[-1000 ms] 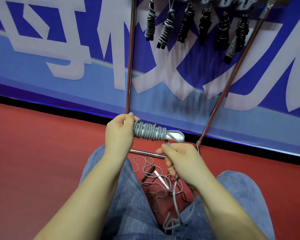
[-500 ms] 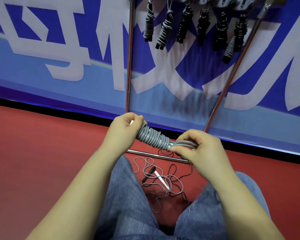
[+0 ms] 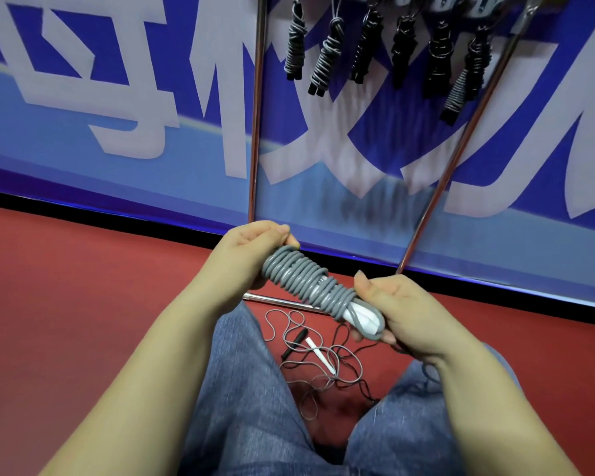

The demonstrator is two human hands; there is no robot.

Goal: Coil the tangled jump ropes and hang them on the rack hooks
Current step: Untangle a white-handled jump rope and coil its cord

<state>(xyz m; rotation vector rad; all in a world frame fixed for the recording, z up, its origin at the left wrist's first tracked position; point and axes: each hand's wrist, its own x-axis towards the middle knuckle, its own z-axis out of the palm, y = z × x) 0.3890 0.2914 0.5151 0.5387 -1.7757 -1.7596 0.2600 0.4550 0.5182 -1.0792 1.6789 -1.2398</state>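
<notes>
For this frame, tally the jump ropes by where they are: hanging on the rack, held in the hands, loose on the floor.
Hanging coiled on the rack: 6, the first at, the last at
Grey coiled rope held by left hand and right hand: 1
Tangled on the floor: at least 2, one black-handled, one white-handled
Total: at least 9

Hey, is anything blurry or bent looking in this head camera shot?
Head view: the banner and hanging coiled ropes look slightly motion-smeared; the grey rope bundle in both hands stays fairly sharp; wide-angle distortion splays the rack poles and curves the floor edge.
</notes>
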